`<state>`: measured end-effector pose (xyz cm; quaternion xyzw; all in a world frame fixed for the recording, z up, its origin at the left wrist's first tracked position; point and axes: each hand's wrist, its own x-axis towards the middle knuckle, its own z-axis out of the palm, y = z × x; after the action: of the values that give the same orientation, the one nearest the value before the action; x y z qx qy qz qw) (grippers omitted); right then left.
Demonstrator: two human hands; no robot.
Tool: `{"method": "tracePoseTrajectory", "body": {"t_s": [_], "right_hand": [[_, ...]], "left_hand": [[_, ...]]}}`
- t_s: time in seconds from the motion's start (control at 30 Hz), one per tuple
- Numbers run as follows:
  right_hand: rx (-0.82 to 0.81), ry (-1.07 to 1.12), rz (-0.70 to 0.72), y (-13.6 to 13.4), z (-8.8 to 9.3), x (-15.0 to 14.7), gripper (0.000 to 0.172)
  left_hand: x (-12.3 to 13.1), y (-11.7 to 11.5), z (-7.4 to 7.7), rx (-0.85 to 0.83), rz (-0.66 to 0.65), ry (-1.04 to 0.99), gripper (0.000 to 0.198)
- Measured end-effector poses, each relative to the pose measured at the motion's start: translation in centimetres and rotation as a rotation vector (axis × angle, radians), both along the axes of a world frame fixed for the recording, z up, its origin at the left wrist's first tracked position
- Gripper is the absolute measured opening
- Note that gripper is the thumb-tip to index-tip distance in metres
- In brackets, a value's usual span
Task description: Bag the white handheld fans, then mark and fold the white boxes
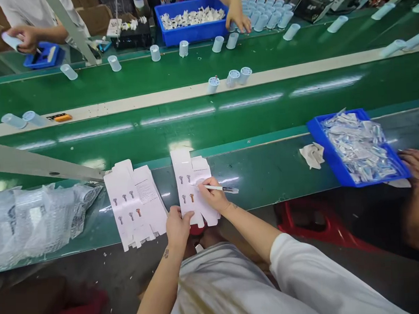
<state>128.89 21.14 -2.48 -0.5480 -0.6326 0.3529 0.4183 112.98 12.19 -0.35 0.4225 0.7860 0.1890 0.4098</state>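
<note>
In the head view a stack of flat, unfolded white cartons (186, 169) lies at the bench edge in front of me. Small printed pictures and text lines mark the top one. My left hand (178, 225) grips the lower left edge of this stack, thumb on top. A white pen (219, 188) is held in my right hand (213, 194), its writing end over the printed carton and its dark-tipped end pointing right. Left of my hands rests a second stack of similar flat cartons (130, 204).
Bubble-wrap packs (42, 224) lie at the left. To the right are a crumpled tissue (312, 155) and a blue tray (323, 142) of small bagged parts, with another person's hand beside it. Across the green conveyor (152, 124), people handle pale blue cups (234, 78) near another blue bin (190, 35).
</note>
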Motion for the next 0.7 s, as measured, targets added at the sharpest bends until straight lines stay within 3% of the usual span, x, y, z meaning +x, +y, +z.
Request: {"method": "tracePoseTrajectory", "body": {"t_s": [0.3, 0.5, 0.7], "right_hand": [[0.074, -0.115, 0.020, -0.1, 0.6, -0.7, 0.017], [0.098, 0.062, -0.095, -1.3, 1.6, 0.5, 0.019], [-0.017, 0.163, 0.134, -5.1, 2.6, 1.8, 0.012]], "left_hand": [[-0.2, 0.0, -0.2, -0.014, -0.021, -0.031, 0.025], [-0.2, -0.1, 0.3, -0.025, -0.033, 0.015, 0.026], [-0.4, -0.4, 0.4, 0.077, 0.072, -0.107, 0.032]]}}
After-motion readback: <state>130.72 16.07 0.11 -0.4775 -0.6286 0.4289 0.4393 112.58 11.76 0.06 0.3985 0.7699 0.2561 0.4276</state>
